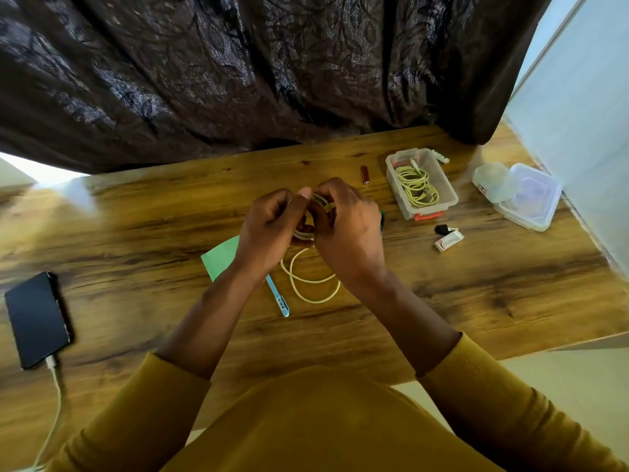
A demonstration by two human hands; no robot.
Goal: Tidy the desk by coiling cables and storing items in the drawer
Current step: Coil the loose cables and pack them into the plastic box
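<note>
On the wooden worktop point(143, 212) before a dark curtain, the left hand point(269, 226) and right hand point(347, 226) meet mid-desk, fingers of both pinching a half-coiled pale cable point(311, 277). To coil well, I'd keep loops even and feed the slack in gradually. The loose tail droops toward the person, running near-to-far.

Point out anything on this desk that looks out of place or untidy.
Nothing is damaged or spilled. The cable both hands are coiling trails in loose loops, and the clear lid lies off its container.
</note>
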